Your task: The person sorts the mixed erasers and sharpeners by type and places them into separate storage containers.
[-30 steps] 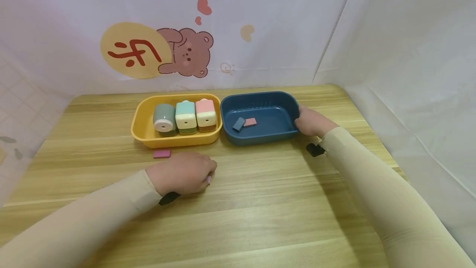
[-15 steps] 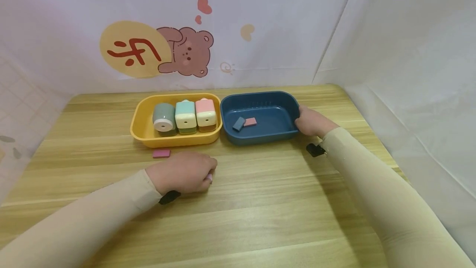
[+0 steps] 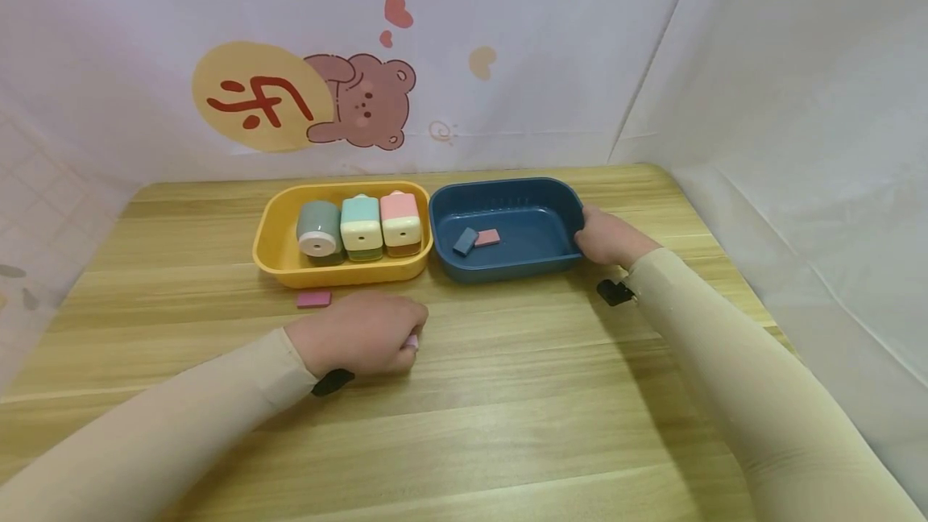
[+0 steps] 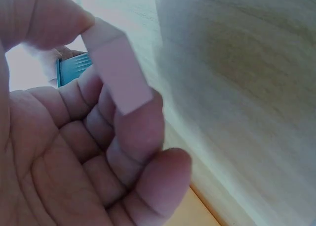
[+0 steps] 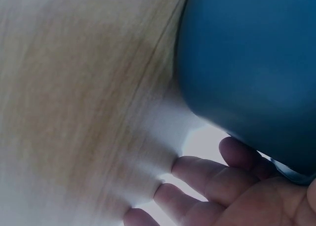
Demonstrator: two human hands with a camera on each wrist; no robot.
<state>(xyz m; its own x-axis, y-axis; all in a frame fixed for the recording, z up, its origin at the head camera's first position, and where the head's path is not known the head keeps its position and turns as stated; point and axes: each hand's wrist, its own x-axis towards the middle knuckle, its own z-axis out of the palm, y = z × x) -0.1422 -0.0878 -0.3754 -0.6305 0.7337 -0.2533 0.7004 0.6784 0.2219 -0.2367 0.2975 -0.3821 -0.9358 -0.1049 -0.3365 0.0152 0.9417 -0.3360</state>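
Note:
My left hand (image 3: pixel 362 333) pinches a small pale pink eraser (image 4: pixel 123 75) between thumb and fingertips, low over the table in front of the yellow basket. In the head view only one end of that eraser shows past the fingers. My right hand (image 3: pixel 615 238) holds the right end of the dark blue basket (image 3: pixel 507 267), its thumb side at the rim. From the right wrist view, the fingers (image 5: pixel 207 176) lie by the basket's outer wall. Inside the blue basket rest a blue-grey eraser (image 3: pixel 466 242) and a pink eraser (image 3: pixel 488 238), close together.
Left of the blue basket stands a yellow basket (image 3: pixel 341 274) holding a grey pencil sharpener (image 3: pixel 319 225), a green one and a pink one (image 3: pixel 401 220). A darker pink eraser (image 3: pixel 314 299) lies in front of it. White cloth (image 3: pixel 522 47) hangs behind the wooden table (image 3: pixel 507 417).
My left hand has shifted slightly up and right with the pale pink eraser, tilting so more of its end shows. My right hand stays at the blue basket's end.

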